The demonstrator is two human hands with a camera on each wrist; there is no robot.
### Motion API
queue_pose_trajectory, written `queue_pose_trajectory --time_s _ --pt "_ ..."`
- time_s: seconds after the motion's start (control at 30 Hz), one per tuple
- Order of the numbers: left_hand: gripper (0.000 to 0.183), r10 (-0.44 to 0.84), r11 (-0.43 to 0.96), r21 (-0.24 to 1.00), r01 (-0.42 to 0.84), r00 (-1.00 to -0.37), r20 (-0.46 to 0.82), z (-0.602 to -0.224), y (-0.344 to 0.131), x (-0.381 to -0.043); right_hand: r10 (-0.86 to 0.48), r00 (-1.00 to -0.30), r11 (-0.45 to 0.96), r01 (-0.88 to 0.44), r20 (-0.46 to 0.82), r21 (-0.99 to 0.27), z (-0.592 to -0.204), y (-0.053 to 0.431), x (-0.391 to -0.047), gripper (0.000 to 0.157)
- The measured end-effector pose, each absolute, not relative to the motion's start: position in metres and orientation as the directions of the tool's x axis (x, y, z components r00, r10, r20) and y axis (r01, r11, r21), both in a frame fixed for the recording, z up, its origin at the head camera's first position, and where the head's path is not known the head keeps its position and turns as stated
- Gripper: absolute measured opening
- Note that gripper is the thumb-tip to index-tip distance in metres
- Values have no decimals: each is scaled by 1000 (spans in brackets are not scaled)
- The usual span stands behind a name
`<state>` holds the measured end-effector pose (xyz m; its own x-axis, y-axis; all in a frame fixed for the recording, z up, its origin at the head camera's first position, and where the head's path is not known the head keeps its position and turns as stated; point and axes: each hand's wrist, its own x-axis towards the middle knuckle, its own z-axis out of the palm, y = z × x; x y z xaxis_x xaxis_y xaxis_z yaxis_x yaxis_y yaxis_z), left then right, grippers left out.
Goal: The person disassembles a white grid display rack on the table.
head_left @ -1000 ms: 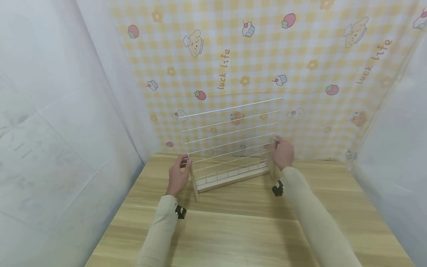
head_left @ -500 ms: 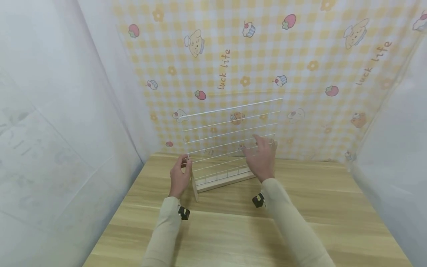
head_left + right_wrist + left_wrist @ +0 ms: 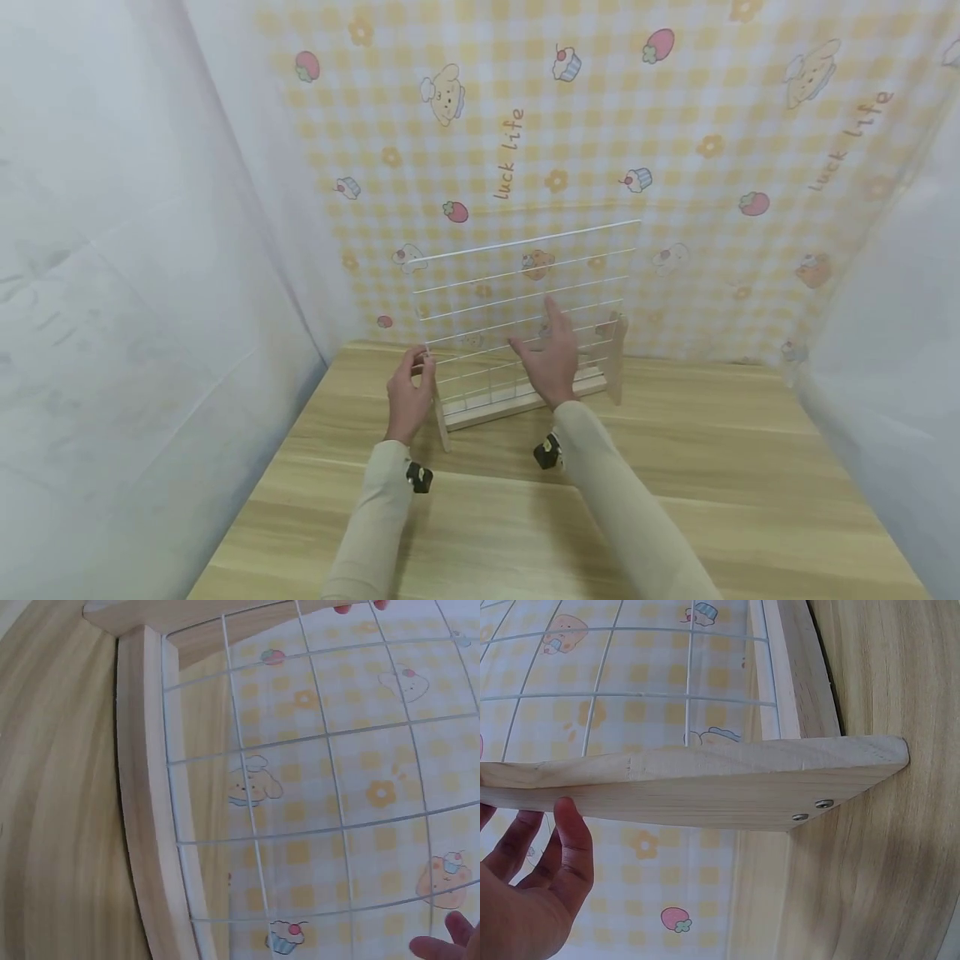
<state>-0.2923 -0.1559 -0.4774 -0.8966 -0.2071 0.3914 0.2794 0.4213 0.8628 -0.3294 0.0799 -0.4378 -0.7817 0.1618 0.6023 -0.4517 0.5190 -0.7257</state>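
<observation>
A white wire grid (image 3: 525,242) leans back in a wooden stand on the table. My left hand (image 3: 408,402) grips the upper end of the stand's left side panel (image 3: 441,418). In the left wrist view, the thumb (image 3: 574,832) lies at the panel's (image 3: 705,780) outer face; fingertips (image 3: 343,609) show past it in the right wrist view. My right hand (image 3: 553,360) is in front of the grid, fingers spread, holding nothing. It hides part of the lower wires. The right side panel (image 3: 615,362) stands apart from it.
A wooden crossbar (image 3: 487,414) joins the two panels along the bottom. Two screws (image 3: 823,804) sit in the left panel. Behind the wood-grain table (image 3: 510,533) hangs a yellow checked cloth (image 3: 585,133). White sheets (image 3: 112,333) close off both sides.
My right hand has let go of the right side panel's top and moved left across the front of the grid, fingers spreading. My left hand keeps its grip; the stand has stayed in place.
</observation>
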Motion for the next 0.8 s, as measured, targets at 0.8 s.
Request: queue_pose_trajectory --time_s 0.8 --pt "27 -261 363 893 267 -891 372 -480 -151 -294 281 -669 443 -545 688 -712 -449 67 -350 74"
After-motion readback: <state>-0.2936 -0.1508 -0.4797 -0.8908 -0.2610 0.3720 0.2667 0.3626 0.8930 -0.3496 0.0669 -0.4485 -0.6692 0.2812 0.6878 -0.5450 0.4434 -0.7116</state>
